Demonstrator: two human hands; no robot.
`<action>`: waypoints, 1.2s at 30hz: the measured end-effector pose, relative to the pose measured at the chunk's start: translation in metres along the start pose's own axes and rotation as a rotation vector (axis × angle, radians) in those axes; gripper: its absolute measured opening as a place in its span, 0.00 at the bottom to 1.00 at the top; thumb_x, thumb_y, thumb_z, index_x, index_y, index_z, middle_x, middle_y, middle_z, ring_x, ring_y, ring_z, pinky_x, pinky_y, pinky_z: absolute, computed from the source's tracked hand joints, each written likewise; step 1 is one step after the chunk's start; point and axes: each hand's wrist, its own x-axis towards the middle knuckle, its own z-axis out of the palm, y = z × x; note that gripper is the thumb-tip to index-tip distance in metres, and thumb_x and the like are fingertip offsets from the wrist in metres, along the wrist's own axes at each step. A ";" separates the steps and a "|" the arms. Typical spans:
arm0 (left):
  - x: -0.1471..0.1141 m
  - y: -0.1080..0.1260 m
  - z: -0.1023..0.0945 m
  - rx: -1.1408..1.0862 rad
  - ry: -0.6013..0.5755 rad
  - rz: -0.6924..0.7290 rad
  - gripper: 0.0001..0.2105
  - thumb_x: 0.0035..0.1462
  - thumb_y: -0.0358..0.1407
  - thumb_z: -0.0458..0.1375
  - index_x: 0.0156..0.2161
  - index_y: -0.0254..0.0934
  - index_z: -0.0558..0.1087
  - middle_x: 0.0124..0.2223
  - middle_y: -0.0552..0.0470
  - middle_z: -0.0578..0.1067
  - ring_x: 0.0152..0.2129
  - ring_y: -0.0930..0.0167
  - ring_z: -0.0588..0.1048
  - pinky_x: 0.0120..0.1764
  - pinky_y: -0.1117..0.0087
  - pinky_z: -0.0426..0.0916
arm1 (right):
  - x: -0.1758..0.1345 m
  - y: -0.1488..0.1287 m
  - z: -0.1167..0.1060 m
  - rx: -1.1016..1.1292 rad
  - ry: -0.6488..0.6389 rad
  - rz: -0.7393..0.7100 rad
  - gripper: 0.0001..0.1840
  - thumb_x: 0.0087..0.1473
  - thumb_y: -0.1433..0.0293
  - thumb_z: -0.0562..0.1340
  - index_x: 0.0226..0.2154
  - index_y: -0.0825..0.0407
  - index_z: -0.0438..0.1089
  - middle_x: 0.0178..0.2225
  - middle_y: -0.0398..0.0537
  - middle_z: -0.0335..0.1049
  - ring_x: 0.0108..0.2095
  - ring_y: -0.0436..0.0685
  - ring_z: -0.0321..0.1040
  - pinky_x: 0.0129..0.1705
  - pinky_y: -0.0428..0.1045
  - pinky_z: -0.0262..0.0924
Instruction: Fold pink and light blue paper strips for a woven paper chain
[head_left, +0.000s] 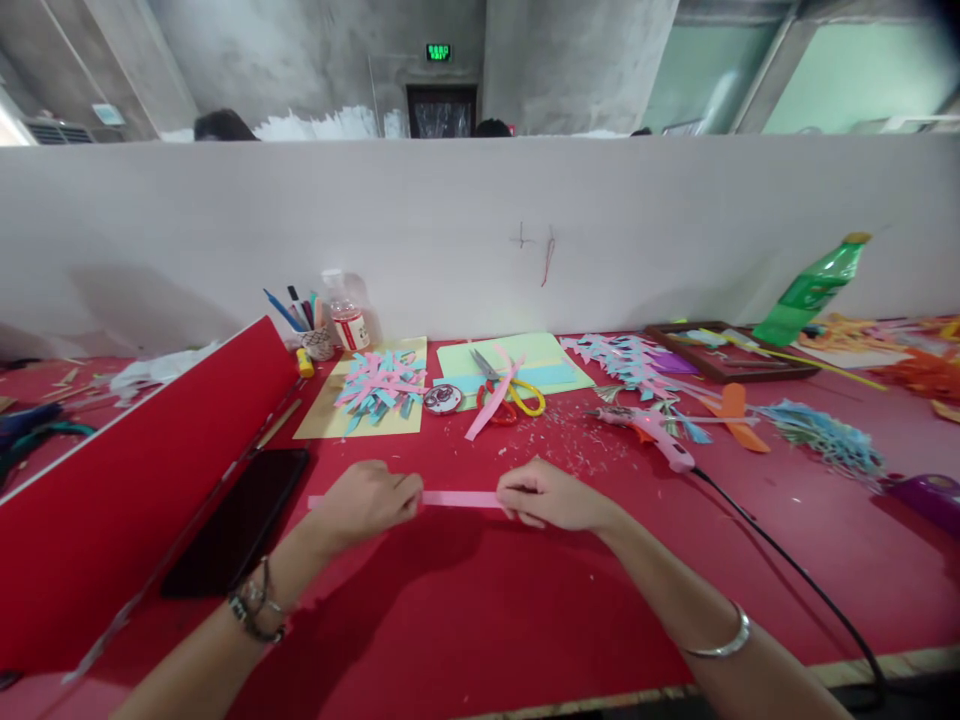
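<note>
A flat pink paper strip (461, 498) stretches sideways between my two hands, above the red tabletop. My left hand (371, 505) is closed on it, and the strip's far left end pokes out behind that hand. At its right end my right hand (546, 494) pinches the paper between thumb and fingers. Just beyond the hands lie scissors (491, 372) with red and yellow handles, and a loose pink strip (495, 402) rests across them. To the right is a pink hot glue gun (652, 428) with a black cord.
Pink and blue paper pieces (382, 385) are heaped on a yellow sheet. A black phone (240, 520) lies by a red upright panel (150, 480) at left. Behind stand a pen cup (316, 343) and clear bottle (346, 315); a green bottle (810, 295) leans at right near fringed paper (821, 437).
</note>
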 end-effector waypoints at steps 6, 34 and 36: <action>-0.049 -0.045 0.000 -0.003 -0.062 -0.220 0.11 0.52 0.33 0.44 0.23 0.37 0.65 0.18 0.54 0.66 0.16 0.74 0.62 0.22 0.73 0.51 | -0.009 0.004 -0.019 -0.028 -0.021 -0.006 0.16 0.51 0.64 0.49 0.20 0.56 0.60 0.12 0.36 0.51 0.14 0.43 0.50 0.19 0.40 0.45; 0.024 0.046 -0.008 -0.917 -0.114 -0.299 0.15 0.53 0.39 0.44 0.23 0.33 0.65 0.19 0.57 0.60 0.17 0.78 0.56 0.21 0.77 0.49 | 0.009 0.002 0.028 -0.816 0.421 -0.163 0.04 0.40 0.73 0.53 0.20 0.52 0.63 0.15 0.39 0.59 0.18 0.46 0.51 0.24 0.44 0.41; 0.020 0.040 -0.010 -0.990 -0.130 -0.314 0.14 0.53 0.39 0.44 0.25 0.33 0.66 0.20 0.56 0.63 0.18 0.77 0.58 0.22 0.77 0.51 | 0.007 0.005 0.022 -0.809 0.430 -0.146 0.04 0.39 0.73 0.53 0.19 0.52 0.62 0.15 0.38 0.58 0.18 0.46 0.50 0.23 0.43 0.39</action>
